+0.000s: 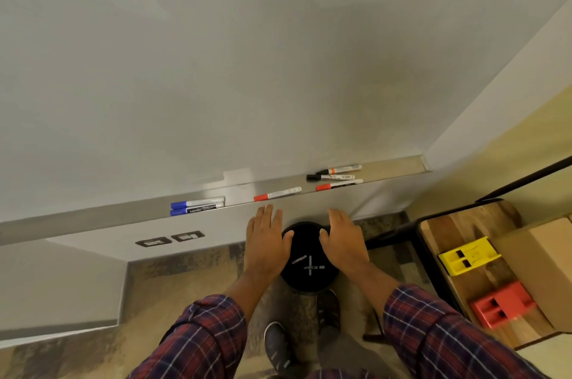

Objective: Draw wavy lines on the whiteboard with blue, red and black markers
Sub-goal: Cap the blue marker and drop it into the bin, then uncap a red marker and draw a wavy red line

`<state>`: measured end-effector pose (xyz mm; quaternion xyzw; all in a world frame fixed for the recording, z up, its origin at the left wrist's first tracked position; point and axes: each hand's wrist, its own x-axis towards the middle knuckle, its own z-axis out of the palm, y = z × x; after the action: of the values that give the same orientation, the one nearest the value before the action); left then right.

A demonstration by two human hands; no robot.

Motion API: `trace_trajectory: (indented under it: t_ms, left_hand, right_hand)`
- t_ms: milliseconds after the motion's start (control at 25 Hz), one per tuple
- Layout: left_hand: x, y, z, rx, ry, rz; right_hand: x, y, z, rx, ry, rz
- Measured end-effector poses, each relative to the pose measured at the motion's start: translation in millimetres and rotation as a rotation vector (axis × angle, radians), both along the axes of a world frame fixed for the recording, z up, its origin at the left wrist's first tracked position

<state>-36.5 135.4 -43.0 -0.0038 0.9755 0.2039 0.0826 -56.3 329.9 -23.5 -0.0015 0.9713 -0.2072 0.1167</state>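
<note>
Head: markers [277, 194] just beyond hands [266, 239].

A metal ledge [393, 167] runs along the foot of the whiteboard [247, 69]. Near its middle lies the lone red marker [277, 193], cap to the left. Well left of it, the rear blue marker [197, 203] and the front blue marker [196, 209] lie side by side, touching. Right of it lie three more, one behind another: a second red marker [339, 185] nearest the front edge, a black marker [330, 177] behind that, and an orange-banded marker [339, 169] closest to the board.
</note>
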Motion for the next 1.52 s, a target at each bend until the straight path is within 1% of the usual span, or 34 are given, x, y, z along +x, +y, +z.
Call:
trace_trajectory:
  t_ms: [160,320,520,680,800,960,1080,1200,1320,1400,1520]
  left_hand:
    - [-18,-5,5,-0.072,0.038,-0.016]
    - [-37,4,5,-0.137,0.017,-0.025]
    - [-64,19,6,-0.202,-0.043,-0.005]
    - [-79,29,7,-0.267,-0.109,-0.018]
    - [-85,32,6,-0.274,-0.136,-0.009]
    - [-90,33,7,-0.287,-0.152,0.004]
    - [-93,35,9,-0.290,-0.166,0.004]
    - [-93,33,12,-0.267,-0.160,0.006]
    - [-95,31,23,-0.215,-0.122,0.010]
    - [-92,30,33,-0.109,-0.068,0.070]
    - [-88,30,51,0.222,0.029,0.305]
  right_hand:
    - [-49,17,7,0.099,0.042,0.113]
    - [-86,37,9,0.242,0.091,0.274]
    - [-112,53,3,0.365,0.091,0.454]
    - [-129,56,-6,0.405,0.102,0.522]
    - [-141,55,-10,0.439,0.116,0.578]
    - [-152,52,-8,0.433,0.112,0.586]
    - [-154,55,-4,0.391,0.110,0.567]
    - [-149,55,-1,0.314,0.154,0.571]
    - [-141,49,2,0.214,0.237,0.471]
    - [-132,38,9,0.083,0.257,0.380]
    - [-119,22,32,-0.306,0.043,0.204]
